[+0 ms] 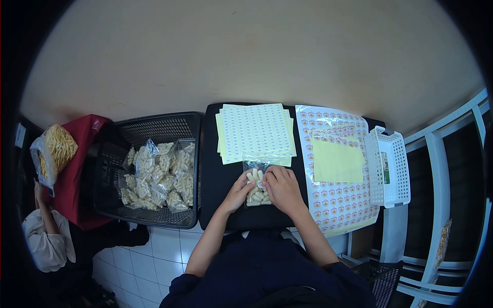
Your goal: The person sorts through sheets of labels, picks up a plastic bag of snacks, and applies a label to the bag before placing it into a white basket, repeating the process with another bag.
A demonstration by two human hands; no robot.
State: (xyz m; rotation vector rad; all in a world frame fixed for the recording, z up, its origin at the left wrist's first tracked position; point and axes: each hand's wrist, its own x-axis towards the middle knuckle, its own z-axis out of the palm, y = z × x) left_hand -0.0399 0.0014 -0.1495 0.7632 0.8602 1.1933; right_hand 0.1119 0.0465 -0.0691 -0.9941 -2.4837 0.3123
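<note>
A black surface (214, 174) is carrying overlapping label sheets (254, 128), with a clear bag (258, 196) of pale pieces apparently resting in front, its top overlapping them. Rightward, a large printed sheet (336, 208) is lying beside a white basket (377, 172). Leftward, a red-covered surface (77, 179) is bearing a bag of yellow sticks (61, 149).

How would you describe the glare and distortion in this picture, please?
Head view: fisheye bowing in the pale frame, dark corners; head view: glints on the basket's bags, a bright patch on the floor tiles; head view: pieces in the held bag remain distinguishable.
</note>
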